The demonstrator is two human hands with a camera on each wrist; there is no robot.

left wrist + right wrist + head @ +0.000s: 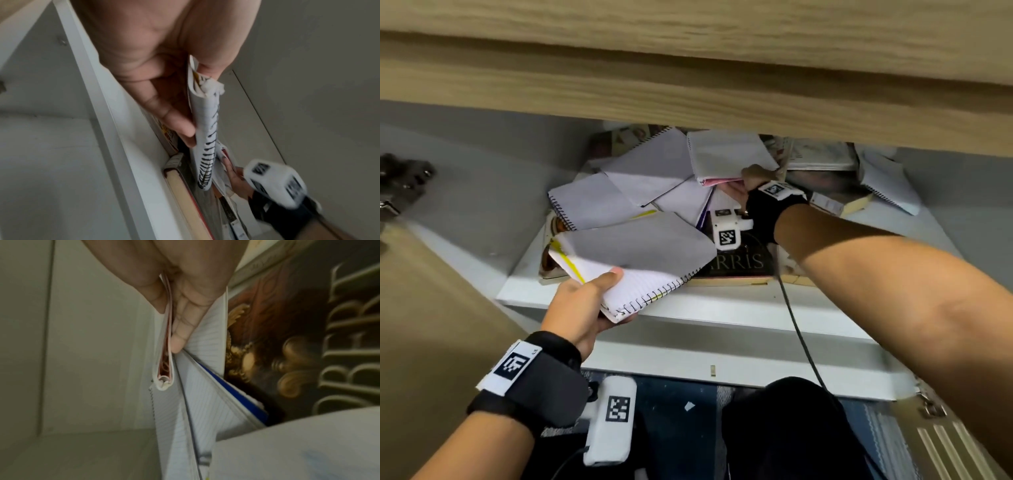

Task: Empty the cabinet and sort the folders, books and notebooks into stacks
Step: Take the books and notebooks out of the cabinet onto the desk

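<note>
My left hand [589, 301] grips the near corner of a white spiral notebook with a yellow edge [633, 253] at the front of the white cabinet shelf [722, 308]; thumb on top, fingers underneath [176, 123], with the black coil [207, 155] showing. My right hand [753, 181] reaches deeper in and pinches the edge of a white notebook with pink inside [729, 154], thumb and fingers either side of it [164, 344]. Several more white spiral notebooks [592, 202] lie heaped between them, over a dark book with gold lettering [743, 260].
A wooden top panel [688, 68] overhangs the shelf. More books and a notebook [890, 185] lie at the shelf's right. The grey cabinet side wall [482, 192] is at left, with a hinge [404, 181]. A cable [801, 335] hangs from my right wrist. My dark-clad knee [787, 428] is below.
</note>
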